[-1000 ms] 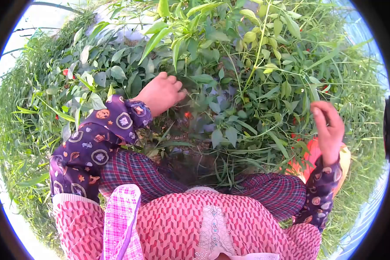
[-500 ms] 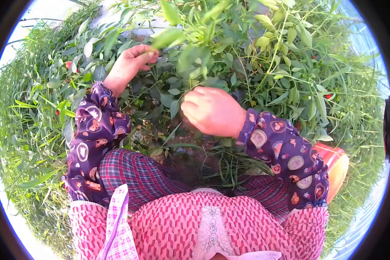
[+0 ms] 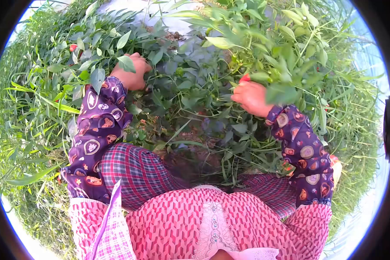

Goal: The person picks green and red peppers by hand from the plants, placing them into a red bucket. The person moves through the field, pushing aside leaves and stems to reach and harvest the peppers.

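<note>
My left hand [image 3: 133,73] reaches into the dark green leaves on the left, its back toward me. A leaf [image 3: 126,63] lies across its knuckles, and the fingertips are hidden in the foliage. Farther right, my right hand [image 3: 252,99] is closed, fingers curled inward, against a leafy pepper plant [image 3: 286,65] with paler leaves. A red pepper [image 3: 245,78] shows right at its knuckles. I cannot tell what lies inside those fingers. A blurred leaf [image 3: 281,93] overlaps the wrist on that side.
Another red pepper [image 3: 73,47] hangs among leaves at the upper left. Tall grass [image 3: 30,130] grows along the left side. Pale ground sheeting [image 3: 173,21] shows behind the plants. Plaid-covered legs [image 3: 134,173] are folded close to the plants, with weeds [image 3: 232,167] between them.
My right hand has moved right and the pale-leaved branches have swung right with it, uncovering the middle foliage. My left hand has dropped slightly, from a pinch at a leaf into the foliage.
</note>
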A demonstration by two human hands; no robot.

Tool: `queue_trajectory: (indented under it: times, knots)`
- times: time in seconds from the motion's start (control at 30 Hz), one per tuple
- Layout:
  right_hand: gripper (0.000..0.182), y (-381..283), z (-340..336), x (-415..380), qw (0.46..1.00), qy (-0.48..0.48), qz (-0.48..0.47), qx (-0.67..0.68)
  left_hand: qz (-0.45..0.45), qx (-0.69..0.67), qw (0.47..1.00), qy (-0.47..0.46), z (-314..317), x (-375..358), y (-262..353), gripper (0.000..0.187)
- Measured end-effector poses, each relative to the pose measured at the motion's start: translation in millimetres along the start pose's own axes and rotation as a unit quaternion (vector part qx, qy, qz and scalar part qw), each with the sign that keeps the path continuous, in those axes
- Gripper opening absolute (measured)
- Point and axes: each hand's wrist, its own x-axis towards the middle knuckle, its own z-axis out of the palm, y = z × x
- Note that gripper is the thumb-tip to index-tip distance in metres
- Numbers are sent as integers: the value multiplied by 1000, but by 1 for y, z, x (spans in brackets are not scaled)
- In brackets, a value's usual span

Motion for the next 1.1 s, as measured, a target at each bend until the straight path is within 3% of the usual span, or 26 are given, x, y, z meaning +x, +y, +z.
queue_trajectory:
  times: [0.17, 0.23, 0.3, 0.33, 0.43, 0.47, 0.5, 0.57, 0.63, 0.67, 0.77, 0.8, 0.83, 0.9, 0.97, 1.03, 1.1]
  knots:
    - [27, -13, -6, -29, 998, 55, 7, 43, 64, -147, 984, 75, -7, -3, 31, 49]
    - [28, -24, -16, -20, 998, 44, 16, 49, 12, -190, 982, -5, -18, -6, 35, 45]
    - [31, -29, -16, -8, 997, 46, 53, 38, 15, -160, 985, 55, -6, 3, 17, 27]
    - [31, -36, -17, -1, 997, 46, 51, 34, -28, -175, 979, 105, -2, 1, 6, 24]
    - [18, -54, -18, 20, 986, 11, 109, -129, -146, -225, 924, 271, 9, -7, -18, 20]
    - [20, -61, -16, 30, 983, -26, 128, -129, -166, -215, 927, 259, 15, -4, -25, 19]
    - [28, -74, -22, 38, 970, -35, 115, -211, -186, -206, 929, 246, 17, -2, -31, 18]
    - [35, -100, -27, 54, 951, 110, 55, -284, -217, -203, 923, 244, 10, -2, -31, 17]
    - [41, -129, -22, 69, 974, 73, -8, -216, -256, -197, 909, 263, 13, 0, -35, 14]
    - [41, -139, -11, 82, 992, 68, 8, -105, -264, -192, 905, 272, 20, -2, -39, 15]
    - [39, -130, 40, 106, 980, 113, 73, -147, -273, -175, 911, 256, 21, -3, -43, 17]
    - [37, -117, 52, 111, 985, 62, 99, -129, -274, -164, 919, 231, 22, -1, -44, 18]
    - [38, -107, 51, 107, 969, 118, 122, -177, -275, -164, 918, 234, 20, -1, -42, 18]
    - [37, -88, 34, 97, 985, 79, 127, -84, -268, -184, 912, 250, 22, -3, -39, 19]
    - [27, -69, 9, 75, 964, 196, 109, -144, -263, -171, 916, 252, 21, -2, -38, 18]
    - [13, -43, -15, 51, 968, 206, 144, -3, -246, -167, 925, 238, 18, -1, -34, 17]
    - [17, -14, -34, 24, 941, 155, 250, 164, -240, -164, 927, 236, 21, 3, -33, 16]
